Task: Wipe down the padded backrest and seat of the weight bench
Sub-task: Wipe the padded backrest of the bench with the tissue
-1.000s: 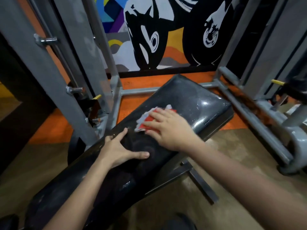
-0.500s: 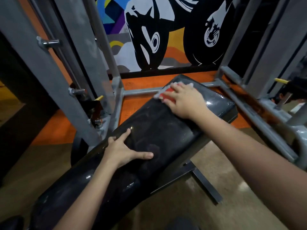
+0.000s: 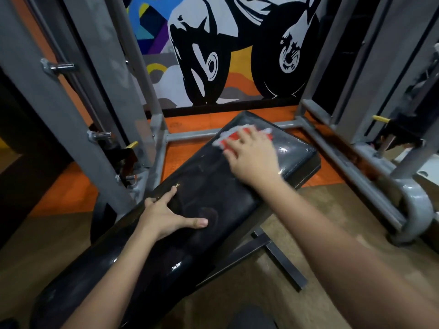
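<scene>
A long black padded bench (image 3: 213,205) runs diagonally from the lower left to the upper right. My right hand (image 3: 251,155) presses a red and white cloth (image 3: 234,136) flat onto the pad near its far end; most of the cloth is hidden under my fingers. My left hand (image 3: 166,214) lies flat on the middle of the pad with fingers spread, its fingertips over the left edge and nothing in it. The pad shines wet around the far right corner.
Grey steel rack uprights (image 3: 59,110) with pegs stand close on the left, and a grey frame rail (image 3: 356,167) runs along the right. A painted mural wall (image 3: 225,55) is behind the bench. The bench's dark metal foot (image 3: 280,257) sticks out on the brown floor.
My right hand slid the cloth from the middle of the pad up to its far end, then drew back slightly. My left hand stayed planted on the pad.
</scene>
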The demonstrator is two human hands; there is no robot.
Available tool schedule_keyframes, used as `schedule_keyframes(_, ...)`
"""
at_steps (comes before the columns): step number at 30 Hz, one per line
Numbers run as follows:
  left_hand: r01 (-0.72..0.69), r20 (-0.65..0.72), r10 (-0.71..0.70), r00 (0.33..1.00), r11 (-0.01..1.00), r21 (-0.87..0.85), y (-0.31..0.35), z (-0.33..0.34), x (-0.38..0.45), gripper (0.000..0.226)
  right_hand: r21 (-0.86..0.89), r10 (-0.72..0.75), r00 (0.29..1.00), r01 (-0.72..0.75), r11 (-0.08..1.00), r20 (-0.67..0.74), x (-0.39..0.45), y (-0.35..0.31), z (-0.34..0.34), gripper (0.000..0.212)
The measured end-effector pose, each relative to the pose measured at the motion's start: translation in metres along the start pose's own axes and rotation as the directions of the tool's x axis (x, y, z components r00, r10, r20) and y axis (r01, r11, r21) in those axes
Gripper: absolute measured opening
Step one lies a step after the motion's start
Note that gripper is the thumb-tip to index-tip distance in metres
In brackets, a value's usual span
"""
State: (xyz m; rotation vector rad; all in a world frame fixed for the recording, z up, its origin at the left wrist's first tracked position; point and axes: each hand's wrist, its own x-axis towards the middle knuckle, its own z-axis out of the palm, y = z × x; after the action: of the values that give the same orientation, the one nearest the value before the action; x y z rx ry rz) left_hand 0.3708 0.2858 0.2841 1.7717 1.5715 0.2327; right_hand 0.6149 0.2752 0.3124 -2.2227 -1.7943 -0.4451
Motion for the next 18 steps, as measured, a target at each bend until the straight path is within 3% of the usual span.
schedule_keyframes(3,0.0,0.003,0.0,1.0,1.0,0.002,-0.003,0.0,0.0,0.144,0.14,-0.259,0.965,0.263,0.955,-0.046,-0.071,-0.017,0.002,0.042)
schedule_keyframes(5,-0.006,0.001,0.006,1.0,1.0,0.005,-0.006,0.001,0.001,0.147,0.142,-0.261,0.964,0.266,0.953,-0.055,-0.09,0.015,-0.009,0.043)
schedule_keyframes(8,0.006,-0.001,-0.006,1.0,1.0,0.009,-0.005,0.0,0.002,0.149,0.094,-0.017,0.991,0.029,0.995,-0.134,-0.051,0.062,-0.013,0.045)
schedule_keyframes(11,0.021,0.008,-0.022,1.0,0.999,0.027,-0.001,-0.001,0.001,0.145,0.041,0.161,0.979,-0.157,0.987,-0.126,-0.006,0.036,-0.008,0.048)
schedule_keyframes(12,0.024,0.01,-0.024,1.0,0.999,0.033,-0.001,-0.001,0.001,0.144,0.029,0.132,0.986,-0.129,0.991,-0.105,-0.007,0.01,-0.002,0.045)
schedule_keyframes(15,0.02,0.017,-0.021,1.0,0.998,0.052,-0.002,-0.001,0.001,0.148,0.086,-0.178,0.981,0.184,0.979,-0.07,-0.052,-0.045,0.018,0.04)
schedule_keyframes(16,0.02,0.017,-0.021,1.0,0.998,0.055,-0.003,-0.001,0.001,0.149,0.116,-0.253,0.965,0.259,0.959,-0.063,-0.07,-0.044,0.017,0.041)
schedule_keyframes(18,0.021,0.02,-0.022,1.0,0.998,0.055,-0.004,0.0,0.0,0.15,0.145,-0.267,0.96,0.277,0.95,-0.086,-0.078,-0.014,0.009,0.041)
